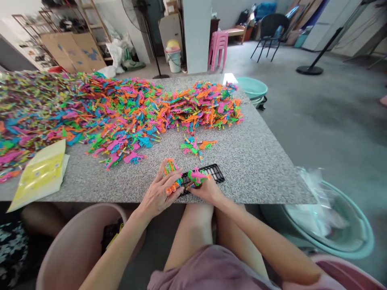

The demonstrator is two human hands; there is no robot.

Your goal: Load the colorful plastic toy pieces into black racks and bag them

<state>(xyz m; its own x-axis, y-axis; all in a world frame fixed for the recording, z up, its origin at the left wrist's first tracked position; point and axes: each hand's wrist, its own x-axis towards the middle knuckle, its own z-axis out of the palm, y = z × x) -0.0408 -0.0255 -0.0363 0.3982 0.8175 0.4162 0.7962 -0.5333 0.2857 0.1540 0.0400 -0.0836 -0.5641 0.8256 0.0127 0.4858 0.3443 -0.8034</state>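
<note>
A black plastic grid tray lies at the table's front edge, its right end showing bare cells. At its left end my left hand is curled around a packed row of small colourful toy guns, with orange tips showing under the fingers. My right hand is closed on a few pink and green toy guns above the middle of the tray. Just beyond the tray lies a small loose cluster of toy guns in green, pink, blue and orange.
A large heap of toy guns covers the far and left parts of the speckled table. Yellow-and-white printed sheets overhang the front edge at left. A pink tub stands below left, a teal basin with clear plastic bags below right.
</note>
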